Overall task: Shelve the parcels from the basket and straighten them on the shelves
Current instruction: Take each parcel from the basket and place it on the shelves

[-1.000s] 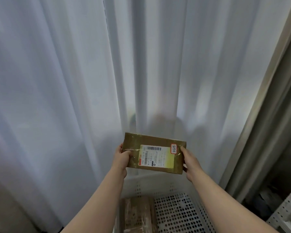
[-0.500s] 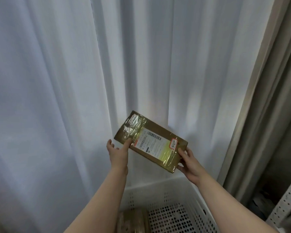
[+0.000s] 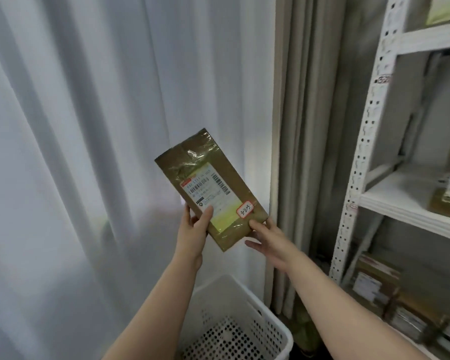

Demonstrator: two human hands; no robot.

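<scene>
White curtain (image 3: pixel 89 126) left, beige drape (image 3: pixel 304 126) beside it, shelf rack (image 3: pixel 359 162) right with shelved parcels (image 3: pixel 374 280). White basket (image 3: pixel 247 297) below forearms. Brown parcel (image 3: pixel 208 178) tilted in midair above basket, apart from rack, gripped at lower edge by left hand (image 3: pixel 194 229), pinched at bottom corner by right hand (image 3: pixel 270 240).

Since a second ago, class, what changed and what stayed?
The flat brown taped parcel swung from level to tilted. The left hand moved its grip from the taped end toward the lower end; the right hand kept hold there. The white perforated basket stays below.
</scene>
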